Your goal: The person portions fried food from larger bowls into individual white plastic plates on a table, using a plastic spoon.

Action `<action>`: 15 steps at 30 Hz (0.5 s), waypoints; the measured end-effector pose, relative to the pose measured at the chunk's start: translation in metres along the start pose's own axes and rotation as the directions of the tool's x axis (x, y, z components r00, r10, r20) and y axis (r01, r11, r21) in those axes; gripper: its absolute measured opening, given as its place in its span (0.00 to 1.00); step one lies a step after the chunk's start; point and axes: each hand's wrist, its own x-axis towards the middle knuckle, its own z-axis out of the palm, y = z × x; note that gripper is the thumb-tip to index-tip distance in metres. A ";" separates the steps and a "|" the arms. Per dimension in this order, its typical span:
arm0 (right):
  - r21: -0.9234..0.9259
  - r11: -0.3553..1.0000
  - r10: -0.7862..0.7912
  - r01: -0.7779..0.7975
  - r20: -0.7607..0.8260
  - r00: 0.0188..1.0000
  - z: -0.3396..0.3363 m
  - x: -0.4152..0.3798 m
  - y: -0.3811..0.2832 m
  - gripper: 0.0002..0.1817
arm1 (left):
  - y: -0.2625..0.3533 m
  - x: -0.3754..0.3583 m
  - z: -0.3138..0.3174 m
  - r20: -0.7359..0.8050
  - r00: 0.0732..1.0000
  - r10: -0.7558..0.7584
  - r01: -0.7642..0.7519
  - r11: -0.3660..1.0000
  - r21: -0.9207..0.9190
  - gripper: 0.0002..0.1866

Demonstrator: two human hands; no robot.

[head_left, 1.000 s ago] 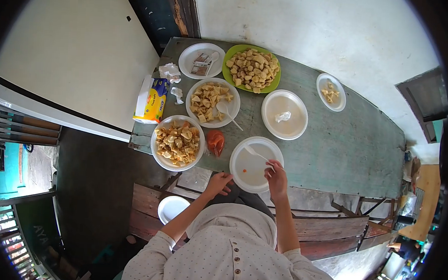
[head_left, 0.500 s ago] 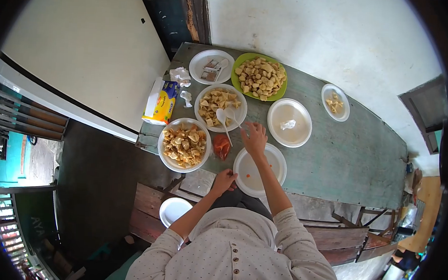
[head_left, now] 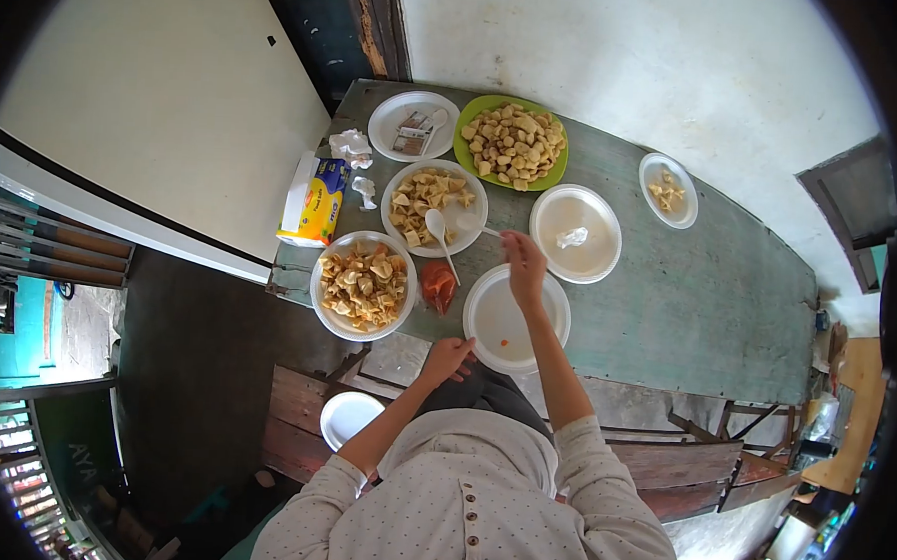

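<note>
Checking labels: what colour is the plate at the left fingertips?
The round plate is white, clearest in the head view.

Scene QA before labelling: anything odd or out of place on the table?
A crumpled white wad lies on one plate, looking like litter where food would go. Two similar wads lie loose beside the printed pack. The nearer plate, by the left hand, bears a small orange spot, probably sauce.

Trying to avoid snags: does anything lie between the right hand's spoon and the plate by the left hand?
Nothing visible stands between the held spoon and that plate; the other spoon's handle lies left of the gap.
</note>
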 end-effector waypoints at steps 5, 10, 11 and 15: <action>0.044 0.996 0.084 -0.079 -0.129 0.988 -0.057 -0.044 -0.019 0.13 | 0.012 0.004 0.002 -0.194 0.957 0.214 -0.189 0.972 0.140 0.19; -0.165 0.981 -0.126 0.101 -0.152 0.980 -0.090 -0.083 -0.006 0.07 | 0.012 0.014 0.002 -0.202 0.904 0.377 -0.358 0.926 0.124 0.12; -0.166 0.981 -0.124 0.098 -0.155 0.980 -0.093 -0.089 -0.002 0.07 | 0.010 0.014 0.003 -0.198 0.906 0.375 -0.356 0.926 0.125 0.12; 0.070 0.997 0.001 0.019 -0.274 0.962 -0.093 -0.098 -0.024 0.05 | 0.003 0.009 0.010 -0.213 0.936 0.280 -0.309 0.943 -0.120 0.09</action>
